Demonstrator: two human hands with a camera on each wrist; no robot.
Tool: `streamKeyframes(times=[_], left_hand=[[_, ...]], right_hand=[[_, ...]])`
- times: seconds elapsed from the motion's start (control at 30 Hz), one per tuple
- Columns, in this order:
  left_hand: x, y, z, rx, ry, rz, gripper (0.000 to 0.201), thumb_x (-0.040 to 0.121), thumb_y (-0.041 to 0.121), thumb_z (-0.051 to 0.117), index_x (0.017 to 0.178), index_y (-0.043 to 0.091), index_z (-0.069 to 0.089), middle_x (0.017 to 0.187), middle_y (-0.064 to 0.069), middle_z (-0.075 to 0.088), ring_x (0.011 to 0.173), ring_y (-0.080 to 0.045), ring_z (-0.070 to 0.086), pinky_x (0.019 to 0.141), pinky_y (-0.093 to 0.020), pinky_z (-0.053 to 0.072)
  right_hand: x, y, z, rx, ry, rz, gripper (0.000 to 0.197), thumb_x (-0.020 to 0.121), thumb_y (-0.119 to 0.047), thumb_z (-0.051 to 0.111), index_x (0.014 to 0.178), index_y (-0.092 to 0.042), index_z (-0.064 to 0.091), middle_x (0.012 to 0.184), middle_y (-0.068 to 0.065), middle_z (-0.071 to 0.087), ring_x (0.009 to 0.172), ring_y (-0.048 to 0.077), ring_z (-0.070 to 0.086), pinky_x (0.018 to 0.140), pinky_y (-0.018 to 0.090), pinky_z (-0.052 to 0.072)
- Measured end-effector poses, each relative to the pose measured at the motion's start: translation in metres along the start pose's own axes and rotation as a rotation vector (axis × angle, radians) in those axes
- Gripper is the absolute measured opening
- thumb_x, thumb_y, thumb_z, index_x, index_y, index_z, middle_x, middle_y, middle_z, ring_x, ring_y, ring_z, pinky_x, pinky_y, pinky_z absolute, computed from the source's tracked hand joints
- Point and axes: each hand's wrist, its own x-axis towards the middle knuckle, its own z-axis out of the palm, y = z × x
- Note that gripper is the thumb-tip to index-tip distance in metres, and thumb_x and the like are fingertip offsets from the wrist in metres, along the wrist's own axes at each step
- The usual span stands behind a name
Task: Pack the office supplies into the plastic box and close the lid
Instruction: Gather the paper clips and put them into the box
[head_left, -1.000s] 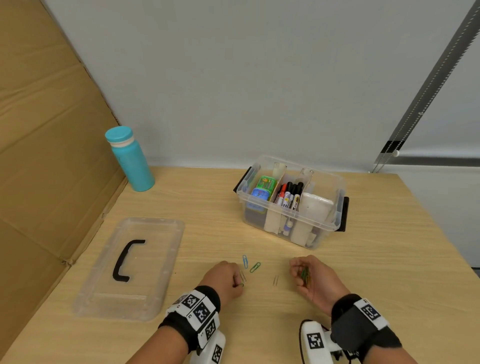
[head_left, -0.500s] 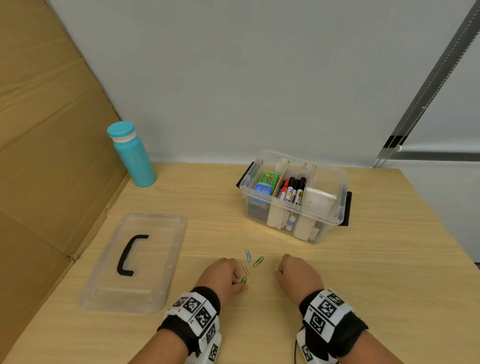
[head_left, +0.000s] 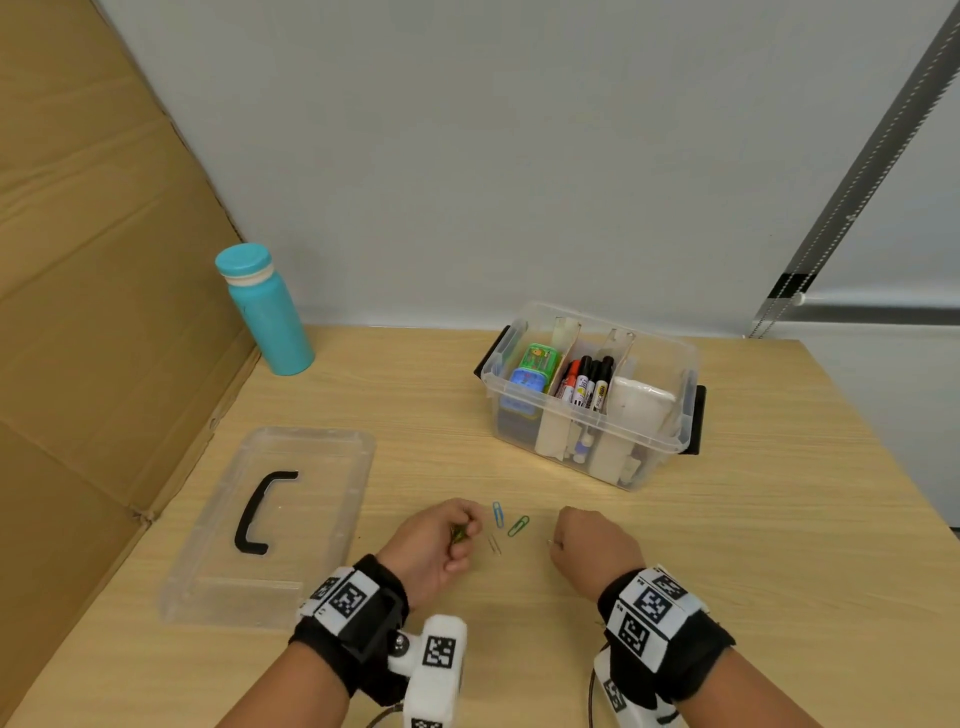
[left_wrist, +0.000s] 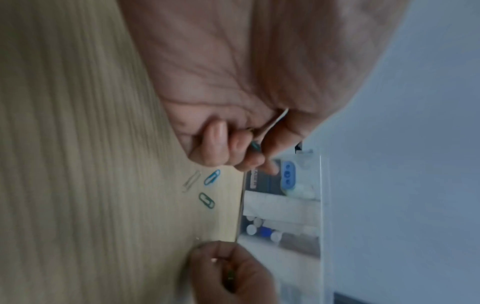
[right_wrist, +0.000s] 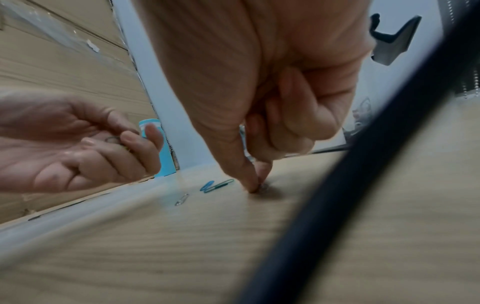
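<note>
Three paper clips lie loose on the wooden table between my hands: a blue paper clip (head_left: 498, 514), a green paper clip (head_left: 518, 526) and a silver paper clip (head_left: 494, 544). My left hand (head_left: 465, 532) is curled and grips paper clips (left_wrist: 255, 146) between thumb and fingers, just left of the loose ones. My right hand (head_left: 555, 541) is palm down to their right. Its thumb and forefinger pinch a small silver clip (right_wrist: 263, 186) on the table top. The clear plastic box (head_left: 587, 452) stands open behind, holding markers, a white pack and coloured boxes.
The clear lid (head_left: 322, 467) with a black handle lies flat at the left. A teal bottle (head_left: 270, 317) stands at the back left beside a cardboard wall (head_left: 104, 312). The table's right edge (head_left: 883, 452) runs near the box.
My right hand turned palm down and dropped onto a silver clip on the table. My left hand picked a green clip off the table and rolled slightly, thumb side up.
</note>
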Motion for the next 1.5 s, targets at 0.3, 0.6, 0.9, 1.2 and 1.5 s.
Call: streamKeyframes(times=[0.3,0.6,0.9,1.2,1.5], left_hand=[[0.012,0.001,-0.006,0.895,0.069,0.256,0.027,0.099,0.018,0.039,0.081,0.025,0.057,0.064,0.011,0.05,0.051,0.001,0.045,0.055,-0.019,0.04],[0.022,0.009,0.003,1.691,-0.014,0.335,0.023,0.089,0.026,0.058,0.112,0.027,0.062,0.111,0.002,0.063,0.1,-0.017,0.059,0.086,-0.026,0.043],[0.022,0.008,0.002,1.667,-0.028,0.314,0.017,0.087,0.025,0.056,0.101,0.018,0.064,0.096,0.005,0.064,0.088,-0.014,0.058,0.078,-0.024,0.045],[0.027,-0.002,-0.005,1.556,-0.053,0.236,0.005,0.084,0.024,0.058,0.089,0.023,0.06,0.069,0.018,0.047,0.076,-0.007,0.051,0.071,-0.019,0.04],[0.009,0.003,-0.024,0.874,0.001,0.222,0.015,0.092,0.027,0.053,0.078,0.025,0.056,0.066,0.01,0.049,0.057,-0.002,0.045,0.054,-0.018,0.04]], right_hand=[[-0.002,0.022,-0.006,1.124,-0.266,-0.065,0.018,0.091,-0.016,0.036,0.073,-0.017,0.04,0.063,-0.001,0.037,0.051,0.012,0.027,0.042,0.023,0.022],[0.007,0.027,-0.004,1.311,-0.132,0.001,0.025,0.097,-0.013,0.037,0.087,-0.009,0.06,0.062,-0.003,0.045,0.046,0.007,0.035,0.04,0.02,0.025],[0.017,-0.008,-0.008,-0.09,0.069,-0.401,0.018,0.092,-0.028,0.045,0.109,-0.023,0.052,0.103,0.001,0.064,0.092,0.025,0.059,0.07,0.032,0.039],[0.021,-0.008,-0.003,0.074,-0.091,-0.305,0.014,0.096,-0.028,0.037,0.087,-0.017,0.041,0.082,0.001,0.05,0.069,0.015,0.042,0.062,0.029,0.035],[0.01,0.02,-0.01,1.62,-0.292,-0.008,0.025,0.096,-0.018,0.033,0.084,-0.008,0.052,0.061,0.003,0.043,0.047,0.012,0.031,0.036,0.022,0.017]])
